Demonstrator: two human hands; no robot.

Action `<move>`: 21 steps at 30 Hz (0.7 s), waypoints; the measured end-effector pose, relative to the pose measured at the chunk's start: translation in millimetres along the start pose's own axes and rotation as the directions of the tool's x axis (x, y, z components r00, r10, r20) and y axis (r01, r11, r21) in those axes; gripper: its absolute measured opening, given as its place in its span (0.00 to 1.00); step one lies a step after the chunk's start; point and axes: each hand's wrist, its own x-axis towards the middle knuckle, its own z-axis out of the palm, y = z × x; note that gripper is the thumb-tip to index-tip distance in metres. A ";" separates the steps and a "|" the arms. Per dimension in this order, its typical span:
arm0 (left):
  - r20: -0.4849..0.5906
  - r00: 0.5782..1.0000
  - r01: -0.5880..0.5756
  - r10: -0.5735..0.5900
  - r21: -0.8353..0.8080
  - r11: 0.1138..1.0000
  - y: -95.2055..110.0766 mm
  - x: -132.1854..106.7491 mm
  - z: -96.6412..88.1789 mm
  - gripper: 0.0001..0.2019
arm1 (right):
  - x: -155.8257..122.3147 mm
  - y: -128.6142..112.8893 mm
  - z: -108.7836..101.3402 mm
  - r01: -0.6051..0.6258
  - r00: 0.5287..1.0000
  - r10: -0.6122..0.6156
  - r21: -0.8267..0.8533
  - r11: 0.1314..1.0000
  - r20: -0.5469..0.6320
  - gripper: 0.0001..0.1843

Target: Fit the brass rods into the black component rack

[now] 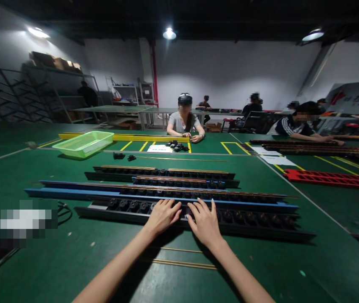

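Where the hands rest: on a long black rail [261,223] set with round black fittings, lying across the green workbench [309,269].
Left hand [163,216]: open, palm down, fingers spread on the rail.
Right hand [205,223]: open too, fingers spread on the rail, gripping nothing.
Below the wrists: thin brass rods [182,264] on the bench.
Just beyond: a blue rail [167,194], then two more black rails [179,173].
Farther: a green plastic basket [83,144] and small black parts [175,146].
Across the bench: a seated person [182,124], hands near those parts.
Far right: a red rack [331,179].
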 end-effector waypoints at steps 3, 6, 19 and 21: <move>-0.014 1.000 0.007 -0.007 0.013 1.000 -16.0 -9.7 -3.0 0.16 | 0.4 1.3 1.2 -0.008 1.000 0.008 0.007 1.000 0.001 0.19; -0.024 1.000 0.017 -0.017 0.023 1.000 -36.4 -22.4 -8.4 0.15 | -0.1 1.1 2.4 -0.012 1.000 0.012 -0.011 1.000 0.011 0.19; -0.030 0.992 0.126 -0.124 0.061 0.990 -65.6 -55.1 -23.7 0.24 | -6.3 14.4 -18.7 0.066 0.997 -0.068 -0.034 0.997 -0.048 0.29; -0.122 0.961 0.256 -0.247 0.058 0.965 -73.2 -73.3 -30.0 0.28 | -23.3 48.5 -40.1 -0.018 0.992 0.014 -0.024 1.000 -0.129 0.29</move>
